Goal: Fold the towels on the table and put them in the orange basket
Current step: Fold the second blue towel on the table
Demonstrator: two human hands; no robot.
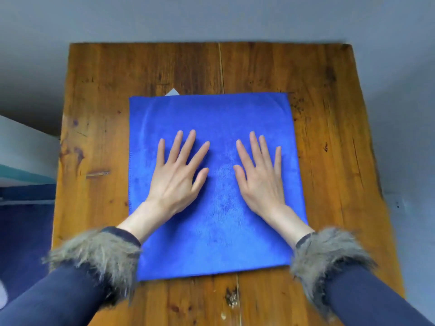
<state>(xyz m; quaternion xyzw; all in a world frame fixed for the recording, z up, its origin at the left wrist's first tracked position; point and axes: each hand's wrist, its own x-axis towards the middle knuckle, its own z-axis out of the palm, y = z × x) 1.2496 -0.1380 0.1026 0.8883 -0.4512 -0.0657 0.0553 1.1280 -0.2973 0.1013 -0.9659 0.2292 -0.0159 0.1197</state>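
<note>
A blue towel [219,114] lies flat as a near-square on the wooden table [98,102]. My left hand [177,175] rests palm down on its left half, fingers straight and spread. My right hand [261,177] presses flat on the right half in the same way. A small white tag [173,92] pokes out from under the towel's far edge. Both sleeves are dark with grey fur cuffs. No orange basket is in view.
Bare wood surrounds the towel on all sides. Grey floor [211,17] lies beyond the table's far and right edges. To the left stands white and blue furniture [23,161].
</note>
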